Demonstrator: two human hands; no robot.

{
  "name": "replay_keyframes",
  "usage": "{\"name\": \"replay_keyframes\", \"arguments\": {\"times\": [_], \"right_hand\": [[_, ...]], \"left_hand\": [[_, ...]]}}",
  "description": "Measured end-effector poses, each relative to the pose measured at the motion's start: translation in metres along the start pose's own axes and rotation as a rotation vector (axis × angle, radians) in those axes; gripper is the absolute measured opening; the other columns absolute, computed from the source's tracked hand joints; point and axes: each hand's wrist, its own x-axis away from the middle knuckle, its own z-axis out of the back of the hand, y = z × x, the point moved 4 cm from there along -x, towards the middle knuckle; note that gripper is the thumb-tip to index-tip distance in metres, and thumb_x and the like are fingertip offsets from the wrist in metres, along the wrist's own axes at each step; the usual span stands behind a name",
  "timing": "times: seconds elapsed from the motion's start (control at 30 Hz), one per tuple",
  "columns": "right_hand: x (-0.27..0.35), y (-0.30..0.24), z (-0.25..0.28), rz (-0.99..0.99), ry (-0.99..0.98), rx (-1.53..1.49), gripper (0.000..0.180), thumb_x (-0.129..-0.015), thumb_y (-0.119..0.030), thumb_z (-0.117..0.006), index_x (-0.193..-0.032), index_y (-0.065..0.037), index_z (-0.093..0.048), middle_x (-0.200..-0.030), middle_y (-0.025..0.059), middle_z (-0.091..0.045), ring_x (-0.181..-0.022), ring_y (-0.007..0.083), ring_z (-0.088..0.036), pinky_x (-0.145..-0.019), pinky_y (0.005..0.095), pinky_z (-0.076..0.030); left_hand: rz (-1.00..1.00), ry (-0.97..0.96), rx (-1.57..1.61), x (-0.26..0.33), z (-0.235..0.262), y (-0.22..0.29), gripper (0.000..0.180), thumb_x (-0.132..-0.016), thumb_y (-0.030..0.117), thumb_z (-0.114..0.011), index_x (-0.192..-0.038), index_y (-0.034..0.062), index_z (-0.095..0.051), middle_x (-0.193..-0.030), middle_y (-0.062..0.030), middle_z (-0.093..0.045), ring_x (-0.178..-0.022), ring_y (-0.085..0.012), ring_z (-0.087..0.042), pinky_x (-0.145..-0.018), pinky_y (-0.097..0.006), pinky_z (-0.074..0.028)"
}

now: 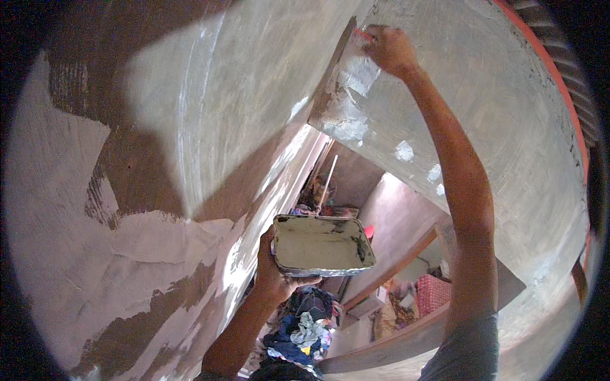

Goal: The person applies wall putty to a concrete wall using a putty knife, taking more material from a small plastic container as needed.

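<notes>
My left hand [272, 270] grips the near edge of a rectangular metal tray [321, 245] filled with pale grey putty, held level at chest height. My right hand [389, 47] is raised high against the wall [495, 114], pressing a small tool with a reddish handle [363, 35] at the wall's corner edge. Fresh white patches [352, 95] of putty show on the wall just below that hand. The tool's blade is hidden by my fingers.
A large wall [127, 209] on the left carries broad white putty areas over brown plaster. Far below lie a pile of clothes [305, 330], a wooden beam [394, 270], a pink basket [433, 293] and a long pale stick [328, 181].
</notes>
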Motion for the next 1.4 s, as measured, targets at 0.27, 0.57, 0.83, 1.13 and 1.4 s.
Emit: {"name": "replay_keyframes", "arguments": {"times": [0.27, 0.57, 0.83, 1.13, 1.4], "right_hand": [[-0.022, 0.025, 0.04, 0.137, -0.004, -0.053, 0.03, -0.07, -0.026, -0.064, -0.089, -0.004, -0.059, -0.086, 0.0152, -0.06, -0.08, 0.033, -0.058, -0.071, 0.0402, -0.045], [0.006, 0.011, 0.003, 0.05, -0.042, -0.028, 0.03, -0.072, -0.024, -0.063, -0.096, -0.007, -0.059, -0.089, 0.0164, -0.06, -0.081, 0.0338, -0.058, -0.073, 0.0408, -0.046], [-0.052, 0.048, 0.028, -0.042, -0.01, 0.107, 0.041, -0.072, -0.028, -0.062, -0.11, -0.014, -0.056, -0.1, 0.0122, -0.06, -0.09, 0.0337, -0.057, -0.081, 0.0404, -0.046], [-0.073, 0.121, 0.051, -0.144, 0.22, -0.14, 0.03, -0.074, -0.032, -0.063, -0.087, -0.005, -0.061, -0.075, 0.007, -0.059, -0.067, 0.0209, -0.055, -0.058, 0.0343, -0.044], [-0.011, 0.136, -0.042, -0.544, 0.208, -1.19, 0.035, -0.087, -0.04, -0.048, -0.082, -0.006, -0.058, -0.063, 0.0007, -0.051, -0.053, 0.0115, -0.045, -0.051, 0.0282, -0.044]], "left_hand": [[0.027, 0.036, 0.014, -0.002, 0.0, -0.001, 0.073, -0.072, 0.07, -0.035, -0.123, 0.018, -0.042, -0.121, -0.0114, -0.047, -0.104, -0.037, -0.048, -0.079, -0.062, -0.034], [0.04, -0.025, 0.004, 0.004, -0.006, 0.001, 0.071, -0.073, 0.069, -0.035, -0.123, 0.0182, -0.042, -0.122, -0.0112, -0.046, -0.108, -0.0375, -0.045, -0.082, -0.064, -0.03], [0.031, 0.006, 0.028, 0.005, -0.002, 0.002, 0.07, -0.073, 0.069, -0.035, -0.121, 0.019, -0.043, -0.121, -0.0109, -0.046, -0.108, -0.037, -0.044, -0.082, -0.063, -0.03], [-0.009, 0.041, -0.021, 0.013, -0.005, 0.0, 0.068, -0.075, 0.068, -0.033, -0.122, 0.0196, -0.042, -0.122, -0.0104, -0.045, -0.109, -0.0365, -0.043, -0.083, -0.063, -0.03], [0.064, -0.032, 0.025, 0.008, -0.003, -0.007, 0.068, -0.075, 0.068, -0.032, -0.123, 0.0196, -0.042, -0.122, -0.0102, -0.046, -0.108, -0.0362, -0.044, -0.081, -0.063, -0.032]]}}
